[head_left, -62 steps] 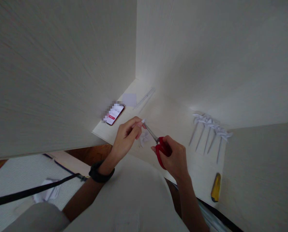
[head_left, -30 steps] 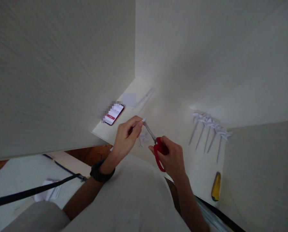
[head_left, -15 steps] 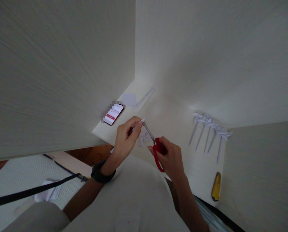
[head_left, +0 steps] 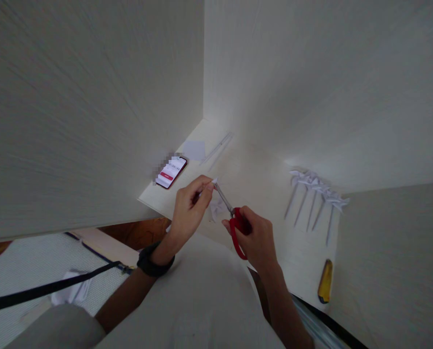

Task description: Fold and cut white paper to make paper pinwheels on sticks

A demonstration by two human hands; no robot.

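A single view is given, taken from a camera worn on the person's head. It is aimed forward and steeply down onto the pale desk (head_left: 270, 194), which is seen close, within arm's reach. The person's lap is caught at the lower edge, the enclosing walls above, and floor at lower left.

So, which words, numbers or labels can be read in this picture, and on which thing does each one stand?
None can be read.
Phone screen: light lines and a red bar, too small to read, partly blurred.
Red-handled scissors in the right hand: no mark visible.
Yellow tool: no readable label.
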